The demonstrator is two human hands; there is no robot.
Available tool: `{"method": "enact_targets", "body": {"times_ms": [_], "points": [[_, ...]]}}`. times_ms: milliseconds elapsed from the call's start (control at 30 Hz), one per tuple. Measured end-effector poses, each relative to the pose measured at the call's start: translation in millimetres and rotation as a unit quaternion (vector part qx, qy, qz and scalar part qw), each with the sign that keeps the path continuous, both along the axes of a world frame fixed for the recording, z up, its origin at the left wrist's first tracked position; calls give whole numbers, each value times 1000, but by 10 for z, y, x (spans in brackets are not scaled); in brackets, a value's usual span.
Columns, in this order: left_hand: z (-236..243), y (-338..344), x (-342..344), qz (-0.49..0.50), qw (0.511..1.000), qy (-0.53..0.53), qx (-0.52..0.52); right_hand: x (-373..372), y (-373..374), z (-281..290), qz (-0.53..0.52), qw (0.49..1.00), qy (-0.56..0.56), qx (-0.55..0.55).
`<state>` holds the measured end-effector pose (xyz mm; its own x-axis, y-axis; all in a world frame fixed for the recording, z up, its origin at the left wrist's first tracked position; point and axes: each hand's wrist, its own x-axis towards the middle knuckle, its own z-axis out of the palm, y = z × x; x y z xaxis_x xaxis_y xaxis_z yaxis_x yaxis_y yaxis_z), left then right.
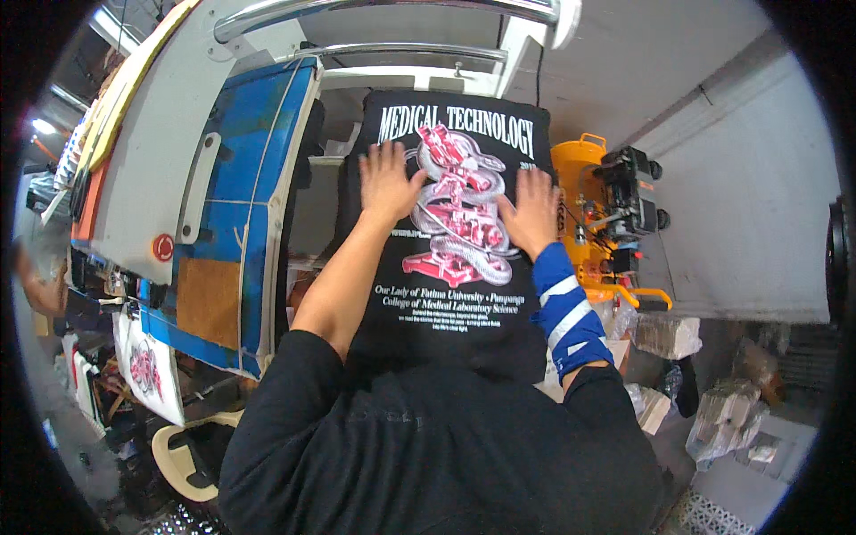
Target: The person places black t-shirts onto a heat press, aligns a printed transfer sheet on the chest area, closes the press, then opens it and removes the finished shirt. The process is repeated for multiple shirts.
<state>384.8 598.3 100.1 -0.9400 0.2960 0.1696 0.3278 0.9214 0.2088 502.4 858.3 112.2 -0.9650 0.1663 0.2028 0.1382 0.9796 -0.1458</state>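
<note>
A black shirt (382, 260) lies spread flat in front of me, with a pink, red and silver print (459, 203) down its middle and white lettering above and below. My left hand (389, 183) rests palm down on its left side, fingers stretched out and pointing away from me. On the right side, my right hand (532, 210) lies flat near the shirt's edge, fingers also extended, the thumb beside the print. Both hands hold nothing. A blue band with white stripes (567, 312) wraps my right forearm. What supports the shirt is mostly hidden beneath it.
Left stands a machine with a blue panel (234, 160) and a red button (163, 248). Metal bars (401, 51) cross beyond the shirt. An orange-yellow compressor (580, 201) sits right, above wrapped bundles (724, 412). A cream chair (174, 459) is lower left; another person's arm (40, 281) shows far left.
</note>
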Motion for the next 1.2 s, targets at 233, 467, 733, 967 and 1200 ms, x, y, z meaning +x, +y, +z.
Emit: {"method": "enact_targets", "body": {"times_ms": [233, 467, 733, 967, 1200], "points": [[-52, -497, -227, 196, 960, -156, 123, -54, 149, -78, -112, 993, -23, -22], [-88, 100, -1271, -94, 989, 88, 67, -1485, 358, -171, 6, 1000, 23, -8], [295, -167, -1228, 68, 992, 23, 101, -1097, 982, -181, -153, 986, 11, -71], [1154, -459, 914, -70, 933, 151, 320, -207, -239, 56, 144, 981, 68, -110], [2117, -1603, 1318, 138, 904, 381, 133, -1675, -551, -137, 60, 995, 37, -70]]}}
